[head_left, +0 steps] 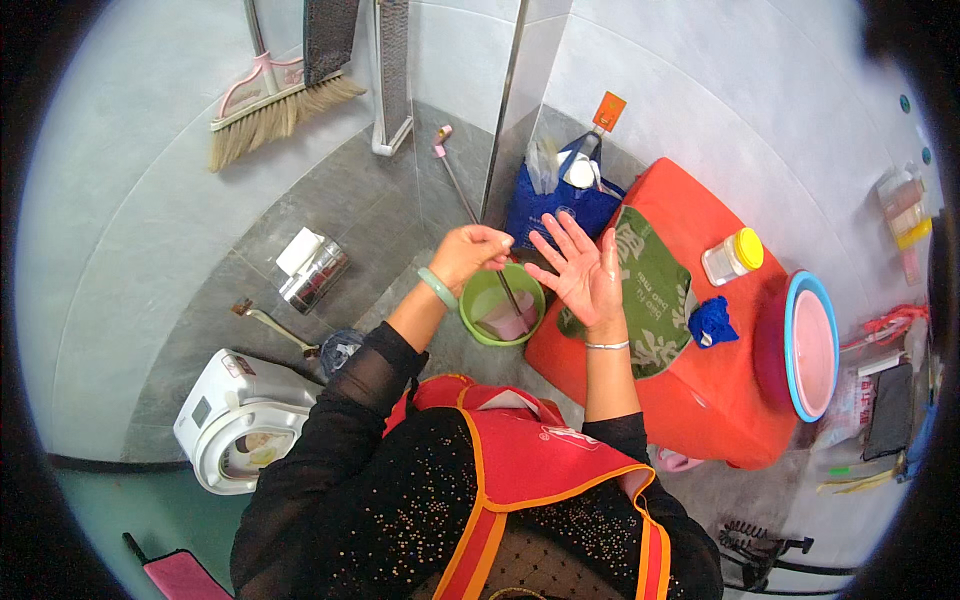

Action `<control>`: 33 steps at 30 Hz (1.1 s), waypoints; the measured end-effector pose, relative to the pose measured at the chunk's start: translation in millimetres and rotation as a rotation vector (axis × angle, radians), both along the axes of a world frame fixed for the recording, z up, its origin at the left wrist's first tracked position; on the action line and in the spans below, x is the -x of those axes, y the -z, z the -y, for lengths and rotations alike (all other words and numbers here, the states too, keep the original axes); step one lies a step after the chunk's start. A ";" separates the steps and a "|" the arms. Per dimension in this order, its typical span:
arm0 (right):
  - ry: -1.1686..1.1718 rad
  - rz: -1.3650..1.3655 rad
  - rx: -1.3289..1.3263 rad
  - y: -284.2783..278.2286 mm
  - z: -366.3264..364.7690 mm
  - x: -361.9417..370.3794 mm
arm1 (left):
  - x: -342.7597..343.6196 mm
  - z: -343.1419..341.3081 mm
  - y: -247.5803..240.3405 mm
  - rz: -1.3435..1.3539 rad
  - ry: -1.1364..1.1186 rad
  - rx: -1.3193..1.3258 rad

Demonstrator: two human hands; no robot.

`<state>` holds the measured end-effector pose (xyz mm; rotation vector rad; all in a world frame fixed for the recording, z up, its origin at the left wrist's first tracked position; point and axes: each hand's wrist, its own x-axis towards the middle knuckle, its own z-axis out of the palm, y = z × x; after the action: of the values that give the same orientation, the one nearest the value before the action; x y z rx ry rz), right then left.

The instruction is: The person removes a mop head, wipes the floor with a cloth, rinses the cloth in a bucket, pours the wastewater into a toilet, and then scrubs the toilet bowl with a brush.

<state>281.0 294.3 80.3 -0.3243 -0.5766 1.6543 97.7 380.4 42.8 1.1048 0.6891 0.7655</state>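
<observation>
My left hand (470, 255), with a pale green bangle at the wrist, is closed in a pinch; whatever its fingers may hold cannot be made out. Close beside it, my right hand (578, 275) is raised with the palm showing and the fingers spread, holding nothing. A silver bangle (606, 346) circles that wrist. Below the hands a green bucket (468, 322) stands on the floor with a pink object (503, 322) in it. A thin grey pole (460, 186) with a pink end runs from the bucket toward the wall, partly hidden behind my left hand.
A red-covered surface (700, 400) at right bears a green cloth (655, 290), yellow-lidded jar (733, 256), blue cloth (712, 321) and stacked basins (808, 345). Behind is a blue bag (560, 200). A white appliance (235, 415) stands left; a broom (275, 110) hangs above.
</observation>
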 end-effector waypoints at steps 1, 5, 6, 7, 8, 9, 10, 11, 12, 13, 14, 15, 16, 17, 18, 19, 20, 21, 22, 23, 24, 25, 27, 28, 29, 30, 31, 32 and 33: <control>0.001 0.005 0.000 -3.4 -4.3 6.2 | -1.0 3.2 -0.9 0.021 0.030 0.037; -0.035 0.138 -0.022 -4.6 -21.2 22.0 | -3.7 13.3 -7.1 -0.038 0.160 -0.034; -0.045 0.165 -0.022 -4.9 -24.4 25.0 | -3.4 13.9 -6.7 -0.068 0.166 -0.159; -0.065 0.159 -0.021 -3.8 -27.6 27.2 | -1.2 11.1 -7.0 -0.109 0.144 -0.248; -0.062 0.175 -0.024 -4.1 -30.2 30.0 | 1.8 7.5 -7.3 -0.149 0.123 -0.337; -0.059 0.191 -0.026 -4.8 -32.4 32.8 | 4.8 3.8 -7.7 -0.190 0.101 -0.425; -0.057 0.205 -0.028 -4.5 -34.1 35.3 | 8.2 -0.3 -5.8 -0.282 0.016 -0.587; -0.069 0.167 -0.020 -5.5 -34.5 36.6 | 11.6 -5.4 -3.1 -0.375 -0.070 -0.749; -0.081 0.128 -0.012 -7.5 -33.8 36.9 | 15.4 -9.9 -1.5 -0.469 -0.157 -0.910; -0.087 0.093 -0.005 -9.3 -34.1 36.8 | 20.9 -13.6 -7.8 -0.463 -0.167 -0.816; -0.067 0.086 0.002 -9.1 -34.2 33.7 | 24.7 -15.4 -18.6 -0.451 -0.172 -0.721; -0.046 0.079 0.009 -8.1 -34.4 30.6 | 26.2 -16.2 -25.0 -0.438 -0.176 -0.625; -0.037 0.066 0.012 -7.2 -36.6 31.2 | 25.8 -16.0 -27.4 -0.283 -0.179 -0.549; -0.019 0.086 0.029 -6.4 -38.5 34.4 | 21.5 -14.9 -29.5 -0.128 -0.181 -0.472; -0.036 0.131 0.023 -1.8 -41.7 37.4 | 16.4 -13.3 -31.5 0.026 -0.182 -0.393; -0.055 0.178 0.012 3.3 -46.3 41.5 | 11.4 -10.6 -36.4 0.092 -0.162 -0.442; -0.073 0.223 0.006 5.4 -49.0 47.1 | 8.2 -0.9 -50.5 0.207 -0.034 -0.209; -0.042 0.263 0.020 5.0 -48.4 55.6 | 6.0 0.2 -53.7 0.139 0.017 -0.237; 0.020 0.302 0.073 6.1 -48.2 63.3 | 3.6 0.7 -55.3 0.073 0.075 -0.267; 0.030 0.310 0.073 2.9 -48.0 70.9 | 4.7 -0.4 -53.1 0.086 0.087 -0.171; 0.041 0.317 0.072 -0.2 -48.0 78.4 | 8.9 -2.4 -48.5 0.096 0.100 -0.077; 0.026 0.364 0.083 2.7 -47.8 77.2 | 7.5 -3.1 -45.8 0.114 0.143 0.019; -0.012 0.416 0.076 14.8 -51.9 85.6 | 23.5 -4.0 -36.4 0.089 0.107 0.019; -0.088 0.418 0.045 17.8 -52.1 89.5 | 34.1 -5.5 -26.2 0.101 0.079 0.005; -0.142 0.450 0.009 14.7 -51.3 101.8 | 50.5 -6.3 -17.1 0.099 0.040 -0.011; -0.149 0.509 -0.007 20.9 -52.7 108.8 | 63.4 -2.8 -17.9 0.083 -0.003 -0.018; -0.171 0.511 0.015 36.1 -60.0 114.2 | 74.9 1.2 -22.0 0.072 -0.043 -0.027; -0.180 0.659 -0.022 43.7 -66.5 122.4 | 89.7 3.0 -20.7 -0.036 -0.114 -0.042; -0.183 0.817 -0.061 43.7 -72.7 129.1 | 106.8 -2.1 -11.8 -0.096 -0.118 -0.116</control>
<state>151.9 367.0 36.6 -0.9417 -1.2892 1.6379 -9.1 382.5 54.6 1.2198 0.8046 0.8665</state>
